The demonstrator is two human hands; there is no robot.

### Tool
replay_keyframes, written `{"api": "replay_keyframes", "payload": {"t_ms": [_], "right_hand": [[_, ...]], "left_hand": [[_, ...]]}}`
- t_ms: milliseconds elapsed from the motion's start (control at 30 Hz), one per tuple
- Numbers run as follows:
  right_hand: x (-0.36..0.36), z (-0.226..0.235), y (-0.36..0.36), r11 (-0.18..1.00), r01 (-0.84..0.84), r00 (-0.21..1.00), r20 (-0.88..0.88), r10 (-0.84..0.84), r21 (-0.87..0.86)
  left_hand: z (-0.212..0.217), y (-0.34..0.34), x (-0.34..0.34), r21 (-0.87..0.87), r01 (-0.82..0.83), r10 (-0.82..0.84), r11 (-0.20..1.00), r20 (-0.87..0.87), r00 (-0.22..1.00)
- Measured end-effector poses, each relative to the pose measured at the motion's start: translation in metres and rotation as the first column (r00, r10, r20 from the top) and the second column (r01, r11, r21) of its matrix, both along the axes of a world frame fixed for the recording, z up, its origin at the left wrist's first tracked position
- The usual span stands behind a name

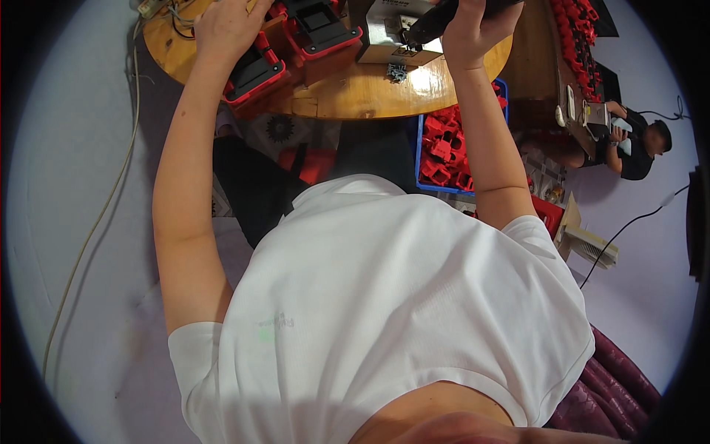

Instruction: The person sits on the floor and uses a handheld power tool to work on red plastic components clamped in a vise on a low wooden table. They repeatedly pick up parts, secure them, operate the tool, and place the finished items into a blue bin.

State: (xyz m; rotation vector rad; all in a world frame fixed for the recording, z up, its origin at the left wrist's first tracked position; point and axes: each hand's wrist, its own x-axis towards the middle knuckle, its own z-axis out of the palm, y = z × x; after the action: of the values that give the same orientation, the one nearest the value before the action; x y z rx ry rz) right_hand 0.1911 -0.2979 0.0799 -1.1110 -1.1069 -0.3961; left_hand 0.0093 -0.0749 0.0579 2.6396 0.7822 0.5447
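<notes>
Hands: While the left hand (228,33) lies beside the nearer unit, its fingers run toward the upper edge, so I cannot tell whether that grip is apart or together; the right hand (477,37) has its grip clamped on a black tool (435,22).
Red-and-black units: two, the nearer unit (255,72) at the left by the left hand, the farther unit (318,28) just right of it, both on the wooden tabletop (333,105).
Black tool: one, its tip in front of the carton, its other end cut off by the upper edge.
Carton (381,52): one, right of the units.
Screws (397,72): one small pile by the carton's near side, too tightly heaped to count.
Blue crate (419,159): one, below the tabletop's right side, full of red parts (444,144) that overlap past counting.
Co-worker (634,144): one person in a black cap, at the right near a second tabletop (543,81) bearing a row of red pieces (577,44).
In the way: the right forearm covers part of the crate; the black tool hides part of the carton.
</notes>
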Motion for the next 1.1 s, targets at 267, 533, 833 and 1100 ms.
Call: {"api": "replay_keyframes", "payload": {"t_ms": [267,533,833,1100], "right_hand": [[-0.034,0.045,0.013,0.983,-0.152,0.935,-0.338,0.110,-0.101],[-0.138,0.047,0.095,0.824,-0.493,0.801,-0.224,0.555,0.278],[-0.148,0.027,0.117,0.796,-0.571,0.782,-0.161,0.602,0.203],[-0.156,0.024,0.132,0.771,-0.624,0.776,-0.015,0.630,0.124]], "left_hand": [[0.006,0.014,-0.017,-0.032,-0.014,0.013,0.999,-0.037,0.999],[-0.022,0.033,-0.025,0.027,0.012,-0.014,1.000,0.086,0.996],[-0.018,0.033,-0.022,0.169,0.067,-0.070,0.983,0.013,0.997],[-0.017,0.034,-0.021,0.153,0.095,-0.102,0.984,0.039,0.994]]}}
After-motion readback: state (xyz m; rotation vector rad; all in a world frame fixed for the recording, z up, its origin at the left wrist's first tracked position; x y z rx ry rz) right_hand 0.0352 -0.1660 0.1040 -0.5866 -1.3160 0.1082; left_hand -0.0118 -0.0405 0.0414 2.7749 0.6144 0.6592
